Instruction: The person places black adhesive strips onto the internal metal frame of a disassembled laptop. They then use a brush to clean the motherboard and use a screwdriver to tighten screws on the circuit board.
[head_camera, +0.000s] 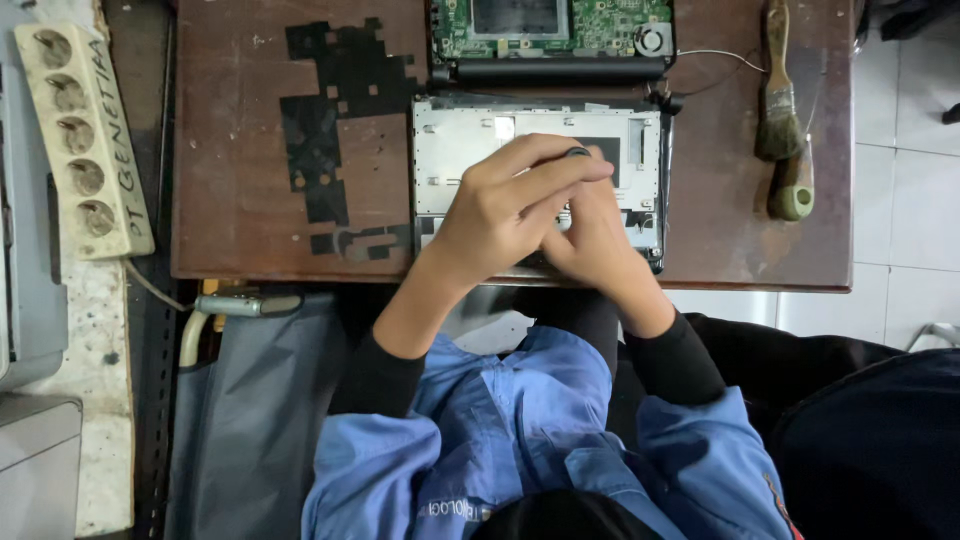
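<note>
Cream plastic marks the power strip, lying far left of the opened laptop base, off the edge of the brown wooden table. Between strip and base, black patches of worn coating spread over the tabletop. The silver laptop base sits at the table's middle, its near edge close to you, and the green circuit board lies just behind it, past a black hinge bar.

Your left hand rests over the middle of the base, fingers stretched out together toward the right and laid across your other hand. At their tips a small dark round part shows, touching them; whether you pinch it or only press on it cannot be told. Your right hand lies under the left, on the base's right half, its fingers hidden, so its grip cannot be told.

Right of the base, well apart, a worn paintbrush lies on the table with a green-handled tool just beside it.
</note>
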